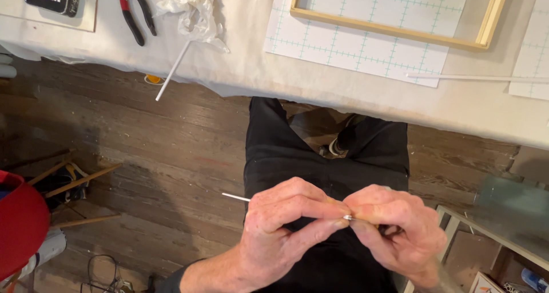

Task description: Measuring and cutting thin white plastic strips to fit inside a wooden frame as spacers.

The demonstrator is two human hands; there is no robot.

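A thin white rod point(235, 197) sits pinched between the two hands, low in the view, above the person's lap in black trousers point(320, 150). Only its left end sticks out past the left hand point(280, 224). The rest is hidden by the fingers point(309, 208). A small shiny tip point(347, 217) shows right where the two hands meet, and it is too small to tell just what it is.

The rod looks very light and skinny. It is probably stiff but easy to bend or snap, and smooth, so it could slip. A soft pinch close to the working end seems the best hold, and that is where the fingertips are.

The left hand is curled, with thumb and fingers squeezing the rod. The right hand point(394, 224) is also curled, pinching at the shiny tip.

Below the hands is a dark wooden floor point(171, 138). Farther up is the tabletop point(343, 92) under a pale cloth. On it lie a wooden frame point(394, 30) on a white grid mat point(354, 55), red-handled pliers point(136, 12), crumpled white gloves point(191, 10), and another long white rod point(174, 70) poking over the edge. One more thin white rod point(474, 76) lies near the mat.
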